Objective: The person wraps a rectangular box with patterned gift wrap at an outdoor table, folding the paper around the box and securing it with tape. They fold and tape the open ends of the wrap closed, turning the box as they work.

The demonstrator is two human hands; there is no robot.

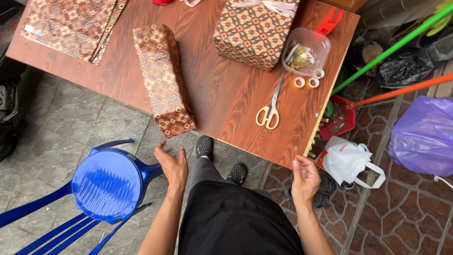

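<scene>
Hovering open and empty, the left hand (173, 166) and right hand (304, 175) are flanking the long wrapped box (163, 78), lying at eleven o'clock overhanging the tabletop (226, 99) edge, probably light, rigid, slick-papered, best gripped along both long sides.

A wood-grain table (222, 101) carries a long wrapped box (163, 78) overhanging its near edge, a larger wrapped box (252, 33) farther back, folded patterned paper (71, 23) far left, yellow-handled scissors (270, 111), tape rolls (305, 82) and a clear plastic container (306, 51) at right.
</scene>
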